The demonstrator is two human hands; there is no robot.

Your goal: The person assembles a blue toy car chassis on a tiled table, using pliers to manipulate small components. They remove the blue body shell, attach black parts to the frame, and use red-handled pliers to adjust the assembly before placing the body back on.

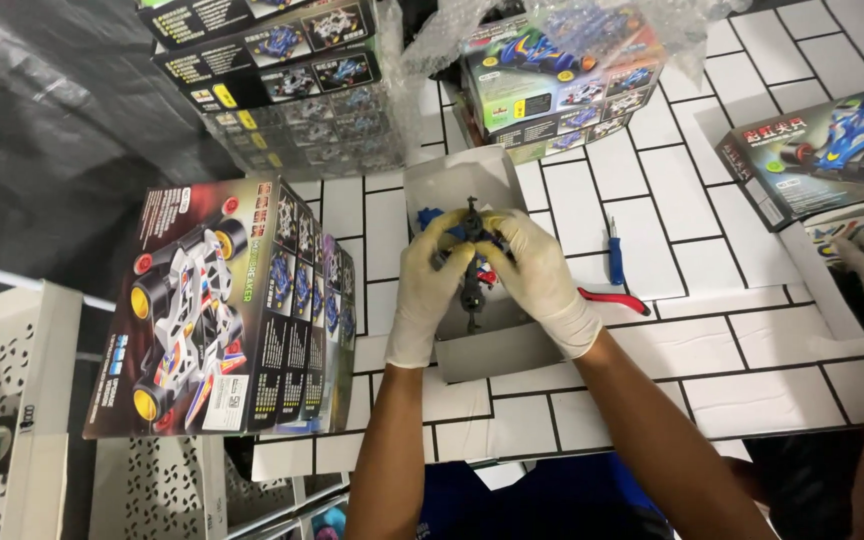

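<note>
Both gloved hands, left hand (pixel 426 285) and right hand (pixel 542 280), are pinching a small toy car frame (pixel 472 262) between their fingertips, holding it over the open grey box (pixel 492 350), its long side pointing away from the person.

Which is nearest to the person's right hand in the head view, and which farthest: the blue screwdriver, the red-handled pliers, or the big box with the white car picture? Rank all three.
From the right hand:
1. Red-handled pliers, just right of its wrist.
2. Blue screwdriver, slightly farther right.
3. White-car box, far left, beyond the left hand.
</note>
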